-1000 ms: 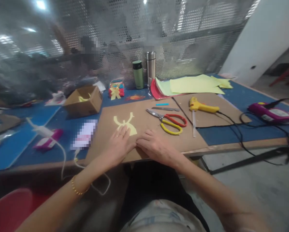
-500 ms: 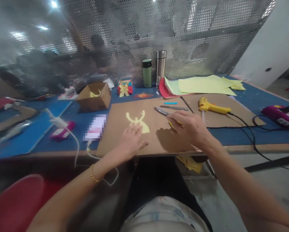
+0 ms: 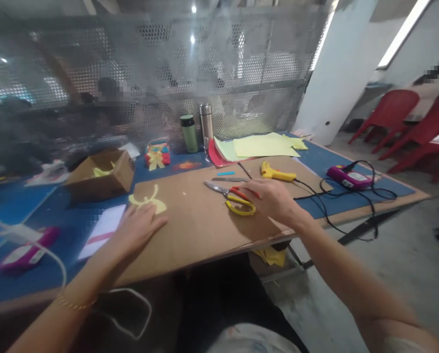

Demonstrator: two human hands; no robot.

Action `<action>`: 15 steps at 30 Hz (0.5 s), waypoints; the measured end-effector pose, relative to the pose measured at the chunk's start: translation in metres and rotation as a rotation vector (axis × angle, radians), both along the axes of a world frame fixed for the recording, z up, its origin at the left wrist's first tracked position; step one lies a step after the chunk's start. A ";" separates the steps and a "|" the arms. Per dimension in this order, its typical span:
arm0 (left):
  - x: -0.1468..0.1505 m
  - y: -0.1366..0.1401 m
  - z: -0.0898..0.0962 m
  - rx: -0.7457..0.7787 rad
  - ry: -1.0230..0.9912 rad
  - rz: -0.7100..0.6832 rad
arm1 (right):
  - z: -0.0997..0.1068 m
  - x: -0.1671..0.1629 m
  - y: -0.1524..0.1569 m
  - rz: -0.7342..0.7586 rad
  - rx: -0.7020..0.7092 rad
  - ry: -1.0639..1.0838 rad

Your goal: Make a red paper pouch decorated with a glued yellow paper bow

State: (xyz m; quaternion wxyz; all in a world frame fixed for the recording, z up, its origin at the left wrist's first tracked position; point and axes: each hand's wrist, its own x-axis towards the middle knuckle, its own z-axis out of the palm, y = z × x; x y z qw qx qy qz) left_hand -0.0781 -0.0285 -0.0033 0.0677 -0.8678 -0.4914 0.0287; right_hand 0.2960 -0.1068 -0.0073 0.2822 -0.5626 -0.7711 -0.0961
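Note:
My left hand (image 3: 138,226) lies flat, fingers stretched out, on a yellow paper cut-out (image 3: 159,205) with curved, bow-like arms; the fingers cover part of it. Both are at the left side of a brown cardboard sheet (image 3: 193,225). Over on the right, my right hand (image 3: 276,200) has its fingers bent at the red handle of a pair of scissors (image 3: 240,208). Their yellow handle loop is free of the fingers, and the blades point left over the cardboard. Just behind the blades are a thin grey blade-like tool (image 3: 230,179) and a small blue strip (image 3: 226,173).
A yellow glue gun (image 3: 278,174) with a black cord lies behind my right hand. Yellow sheets (image 3: 263,145), a steel flask (image 3: 206,122) and a green tumbler (image 3: 189,135) stand at the back. A cardboard box (image 3: 122,176) and purple power strip (image 3: 352,177) flank the work area.
The view has swung to the right, bringing red chairs into sight. More of the scissors' handles shows now, as my right hand has shifted off them to the red one. My left hand stays on the cut-out.

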 end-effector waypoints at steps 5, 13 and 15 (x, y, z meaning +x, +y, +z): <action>-0.008 0.009 0.007 -0.020 0.037 0.026 | 0.056 0.037 0.065 -0.394 -0.215 -0.204; 0.020 -0.014 0.001 0.042 -0.016 -0.020 | 0.062 0.042 0.181 -0.460 -0.437 -0.287; 0.046 -0.031 0.009 -0.078 -0.022 -0.183 | 0.053 0.031 0.198 -0.431 -0.457 -0.285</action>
